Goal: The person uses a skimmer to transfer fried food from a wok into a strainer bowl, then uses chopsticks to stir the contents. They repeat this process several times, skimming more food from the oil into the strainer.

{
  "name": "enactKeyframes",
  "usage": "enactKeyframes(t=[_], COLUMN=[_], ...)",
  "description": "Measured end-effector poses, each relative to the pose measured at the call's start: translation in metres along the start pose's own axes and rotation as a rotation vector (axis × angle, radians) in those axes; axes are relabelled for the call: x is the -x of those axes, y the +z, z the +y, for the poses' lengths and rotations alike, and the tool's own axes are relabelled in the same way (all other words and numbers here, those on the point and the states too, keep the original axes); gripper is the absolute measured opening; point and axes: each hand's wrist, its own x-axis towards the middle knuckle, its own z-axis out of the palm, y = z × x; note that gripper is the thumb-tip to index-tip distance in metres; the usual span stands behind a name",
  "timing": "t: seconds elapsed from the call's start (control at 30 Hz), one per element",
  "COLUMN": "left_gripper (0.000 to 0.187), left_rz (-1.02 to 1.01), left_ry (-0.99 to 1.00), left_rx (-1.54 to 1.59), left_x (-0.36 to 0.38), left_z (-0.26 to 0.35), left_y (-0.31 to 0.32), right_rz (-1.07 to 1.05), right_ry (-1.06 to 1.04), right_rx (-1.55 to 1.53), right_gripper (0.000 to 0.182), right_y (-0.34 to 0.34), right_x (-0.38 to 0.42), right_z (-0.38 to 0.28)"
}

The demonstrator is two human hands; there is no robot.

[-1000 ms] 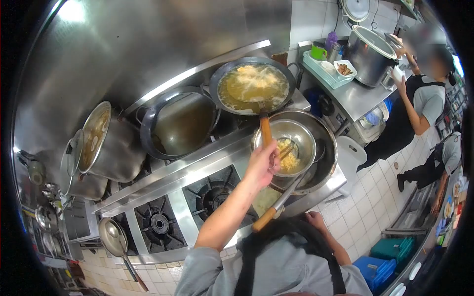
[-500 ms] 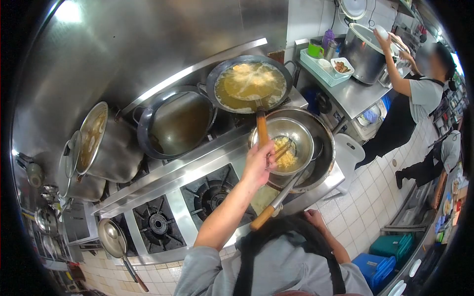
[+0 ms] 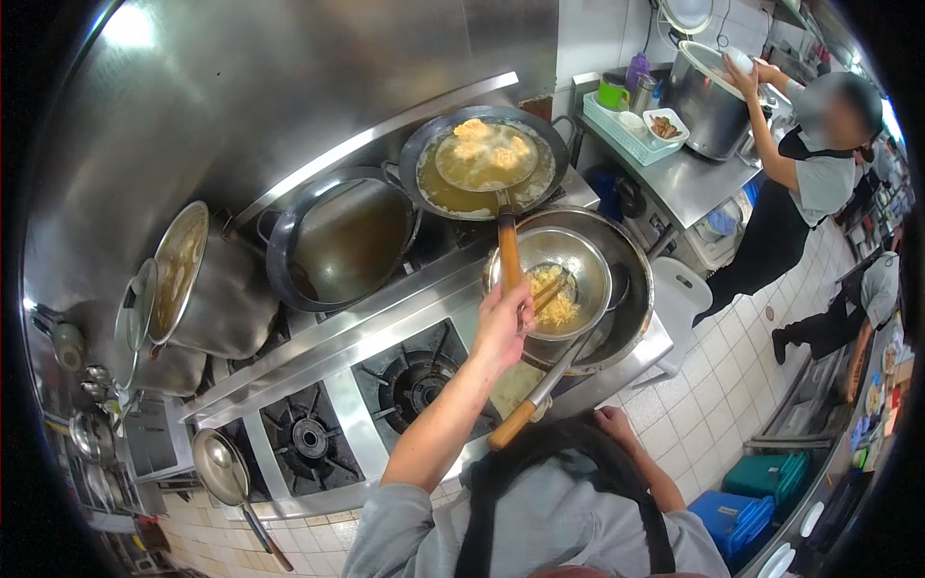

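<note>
Wok of dark metal (image 3: 411, 169) held yellow oil (image 3: 453, 200), golden fried clumps (image 3: 518, 149) over a round metal skimmer (image 3: 487, 176), likely to corral them. Left hand (image 3: 503, 323) gripped its brown wooden handle (image 3: 508, 250), presumably clear of heat. Shiny steel bowl (image 3: 594, 275) sat in a larger metal basin (image 3: 638, 289); right hand (image 3: 614, 424) hung beyond, grip unclear.

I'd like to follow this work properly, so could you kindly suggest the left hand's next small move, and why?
Perhaps raise the scoop slightly, keeping it level over the wok: the left hand grips its wooden handle, and golden pieces lie gathered in it.
</note>
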Motion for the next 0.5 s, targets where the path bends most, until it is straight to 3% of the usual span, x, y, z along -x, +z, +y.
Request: enactKeyframes(t=[0.5], left_gripper=[0.031], left_rz=[0.008], left_ry=[0.001], left_rx=[0.004], left_x=[0.001], left_z=[-0.003], left_y=[-0.003], right_rz=[0.001], right_ry=[-0.004], right_rx=[-0.018], right_gripper=[0.04], right_y=[0.001], right_x=[-0.001], right_z=[0.002])
